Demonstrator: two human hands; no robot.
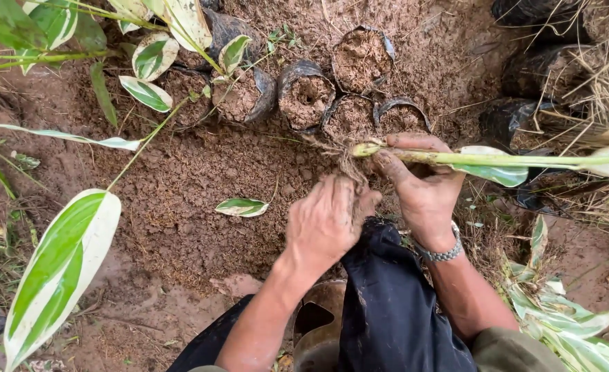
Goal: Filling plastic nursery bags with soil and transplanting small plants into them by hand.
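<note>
My right hand (421,189) grips a rooted cutting (456,158), my left hand (325,220) closes on its roots (349,165), and soil-filled bags (308,100) beyond sit unplanted.

Bare, crumbly brown soil ground (180,186) carries a cluster of black soil-filled nursery bags (307,102); below-left of them lies one fallen variegated leaf (241,207), and dry straw (594,89) lies to their right.

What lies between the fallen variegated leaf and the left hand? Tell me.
In the head view, only bare crumbly soil lies between the fallen leaf and the left hand.
</note>
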